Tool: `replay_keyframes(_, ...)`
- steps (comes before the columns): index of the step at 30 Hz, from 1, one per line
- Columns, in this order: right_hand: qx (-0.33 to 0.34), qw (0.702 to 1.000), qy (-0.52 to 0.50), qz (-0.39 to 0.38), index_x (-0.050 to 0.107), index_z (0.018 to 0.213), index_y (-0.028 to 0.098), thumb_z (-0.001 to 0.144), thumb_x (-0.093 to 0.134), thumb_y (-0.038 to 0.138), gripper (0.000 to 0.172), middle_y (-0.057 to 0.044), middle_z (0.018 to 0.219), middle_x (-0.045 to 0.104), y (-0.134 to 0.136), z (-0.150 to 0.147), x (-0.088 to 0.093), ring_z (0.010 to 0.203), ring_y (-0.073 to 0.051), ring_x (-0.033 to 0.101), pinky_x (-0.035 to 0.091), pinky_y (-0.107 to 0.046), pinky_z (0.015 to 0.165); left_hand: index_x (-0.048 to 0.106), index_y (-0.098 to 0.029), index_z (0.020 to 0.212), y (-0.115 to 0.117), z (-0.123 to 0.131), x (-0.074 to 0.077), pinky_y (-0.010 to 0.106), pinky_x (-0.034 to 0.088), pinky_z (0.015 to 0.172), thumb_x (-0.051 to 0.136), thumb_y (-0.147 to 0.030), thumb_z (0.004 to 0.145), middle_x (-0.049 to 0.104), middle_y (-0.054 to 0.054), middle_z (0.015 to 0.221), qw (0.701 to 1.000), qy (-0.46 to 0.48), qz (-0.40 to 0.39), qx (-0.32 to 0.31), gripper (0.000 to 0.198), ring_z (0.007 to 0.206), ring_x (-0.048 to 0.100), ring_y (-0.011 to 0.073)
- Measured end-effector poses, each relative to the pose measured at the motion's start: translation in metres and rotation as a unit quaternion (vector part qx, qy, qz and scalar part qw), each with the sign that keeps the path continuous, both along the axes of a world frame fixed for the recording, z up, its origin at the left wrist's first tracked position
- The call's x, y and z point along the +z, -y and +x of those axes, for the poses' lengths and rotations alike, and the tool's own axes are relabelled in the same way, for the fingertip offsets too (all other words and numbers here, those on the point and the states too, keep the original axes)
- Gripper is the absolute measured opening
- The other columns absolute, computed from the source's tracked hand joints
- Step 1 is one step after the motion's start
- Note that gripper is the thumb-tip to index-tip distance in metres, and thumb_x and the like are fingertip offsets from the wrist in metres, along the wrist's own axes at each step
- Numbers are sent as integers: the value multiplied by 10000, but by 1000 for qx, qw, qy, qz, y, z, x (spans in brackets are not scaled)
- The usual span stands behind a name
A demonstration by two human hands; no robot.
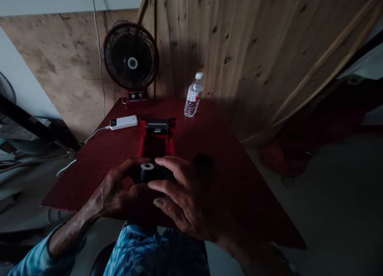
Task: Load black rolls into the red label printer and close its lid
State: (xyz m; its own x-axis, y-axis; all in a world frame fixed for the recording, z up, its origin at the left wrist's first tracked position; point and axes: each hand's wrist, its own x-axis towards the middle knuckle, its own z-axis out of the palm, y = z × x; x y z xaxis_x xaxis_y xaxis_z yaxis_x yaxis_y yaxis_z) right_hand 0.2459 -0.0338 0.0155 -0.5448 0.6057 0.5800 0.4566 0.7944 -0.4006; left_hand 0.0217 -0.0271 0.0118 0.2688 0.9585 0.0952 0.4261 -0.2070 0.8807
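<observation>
part (pixel 154 173), black with a white ring on top, is in both hands over the near half of the table (pixel 227 160), towards its left side. left hand (pixel 118 188): thumb and fingers closed round the left end. right hand (pixel 187 198): fingertips pinching top and near side, other fingers spread. can't tell if the part rests on anything. looks light, stiff, maybe slippery if smooth plastic; best held by both ends, off the ring. red frame (pixel 143 138) with a dark roller just beyond; contact unclear. dark item (pixel 204 161) right of the right hand, too dim to name. power bank (pixel 123 122) near the left edge, cabled. bottle (pixel 193 98) upright by the far edge, fan (pixel 131 56) at the far left corner.
</observation>
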Motion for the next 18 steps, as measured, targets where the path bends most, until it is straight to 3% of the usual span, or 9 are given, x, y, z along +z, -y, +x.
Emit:
replay_keyframes(5,-76,996,10,48,652,989,191,933,546,190,120,-107,1303,553,-7,12,-9,1244,-269,466,411,-492,1035,628,-212,1080,-2,-7,-8,249,507,685,727,-266,768,703,29,913,962,205,-172,-44,332,793,661,183)
replay_keyframes(8,-104,991,10,89,636,1051,161,914,553,103,171,-121,1207,604,7,14,-7,1158,-253,520,450,-434,968,637,-203,1027,-3,-5,-10,218,488,672,767,-264,749,702,14,853,948,252,-185,-52,313,741,637,145)
replay_keyframes(12,-106,988,-12,110,617,1064,126,906,588,107,162,-84,937,670,27,0,-12,872,-202,602,488,-350,794,640,-194,968,2,5,-9,215,495,679,843,-283,677,693,6,841,929,312,-196,-43,366,745,630,137)
replay_keyframes(16,-106,991,-47,61,610,971,141,926,579,158,57,-60,830,671,29,-8,-24,738,-178,603,475,-336,705,635,-195,985,9,13,-12,219,504,656,857,-253,661,701,14,858,920,330,-211,-14,397,734,638,143)
replay_keyframes(18,-94,990,-101,-2,605,941,159,941,554,181,56,-50,818,663,28,-5,-28,748,-169,612,486,-322,719,642,-195,986,11,13,-15,217,509,660,846,-234,676,712,21,852,922,339,-184,-11,372,737,647,148)
